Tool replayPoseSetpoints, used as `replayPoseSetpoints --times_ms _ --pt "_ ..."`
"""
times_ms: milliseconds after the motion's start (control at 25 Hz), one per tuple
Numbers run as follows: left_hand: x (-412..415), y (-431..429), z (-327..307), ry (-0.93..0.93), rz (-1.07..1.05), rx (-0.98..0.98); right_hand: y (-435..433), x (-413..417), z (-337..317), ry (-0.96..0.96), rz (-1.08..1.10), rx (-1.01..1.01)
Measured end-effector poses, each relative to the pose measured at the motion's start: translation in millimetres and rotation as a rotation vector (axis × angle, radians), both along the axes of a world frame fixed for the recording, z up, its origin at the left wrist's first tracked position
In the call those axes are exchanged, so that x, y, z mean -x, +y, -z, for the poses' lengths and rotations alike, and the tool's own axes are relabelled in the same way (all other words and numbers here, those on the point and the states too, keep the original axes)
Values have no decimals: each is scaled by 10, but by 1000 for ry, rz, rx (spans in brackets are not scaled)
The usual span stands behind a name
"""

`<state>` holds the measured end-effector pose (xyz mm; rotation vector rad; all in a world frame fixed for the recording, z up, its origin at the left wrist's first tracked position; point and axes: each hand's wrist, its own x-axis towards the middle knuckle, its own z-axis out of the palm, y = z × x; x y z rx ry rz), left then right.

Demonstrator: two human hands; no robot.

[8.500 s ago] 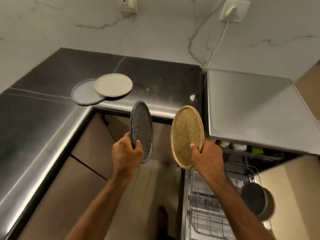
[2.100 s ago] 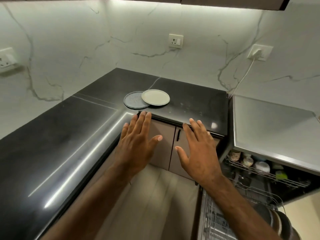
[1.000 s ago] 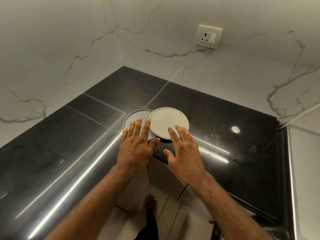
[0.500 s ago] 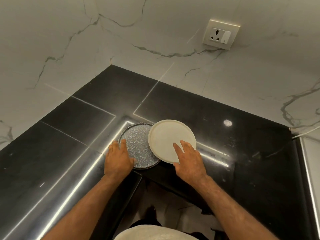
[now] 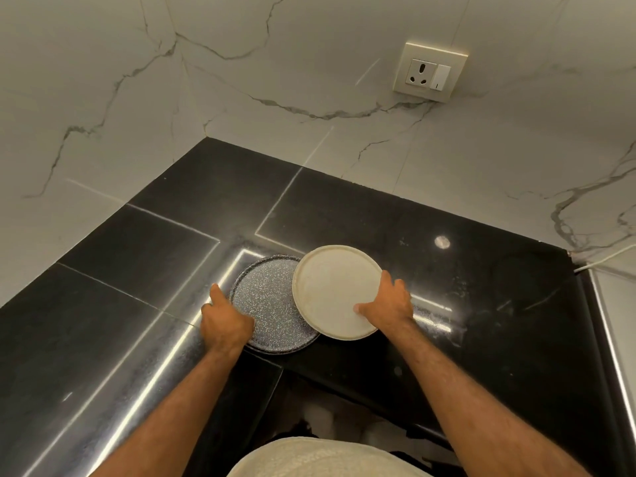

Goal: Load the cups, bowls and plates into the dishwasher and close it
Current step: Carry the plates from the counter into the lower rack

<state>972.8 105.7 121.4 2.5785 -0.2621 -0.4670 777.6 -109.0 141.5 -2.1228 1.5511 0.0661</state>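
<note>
- Head view: a black counter (image 5: 481, 304) runs along two marble walls and bends at a corner. Two plates lie at its inner front corner.
- The speckled plate (image 5: 268, 297) lies flat on the counter. The cream plate (image 5: 330, 287) sits just to its right, and its left edge lies over the speckled plate's right rim.
- The left hand (image 5: 227, 321) is at the speckled plate's near-left rim. Its grip is closed on the edge, fingers curled, with the forefinger stretched along the rim.
- The right hand (image 5: 389, 304) holds the cream plate's right rim. Its grip is a pinch, with the thumb on the top face and the fingers wrapped round the edge.
- A wall socket (image 5: 430, 72) sits above the counter's back edge, and a white cable (image 5: 605, 259) lies at the counter's right end.
</note>
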Motion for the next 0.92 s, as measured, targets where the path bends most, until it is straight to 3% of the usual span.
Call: replayPoseSetpoints --times_ms 360,640,760,920 --pt "-143 -74 34 -46 -28 -122 -35 -31 88 16 180 -72" --pt "-369 -77 61 131 -72 -98 195 83 249 -166 387 -158" --pt "-377 -34 49 157 -113 27 178 130 253 -332 557 -249" --pt "-329 39 40 324 -244 392 132 252 238 -560 717 -400"
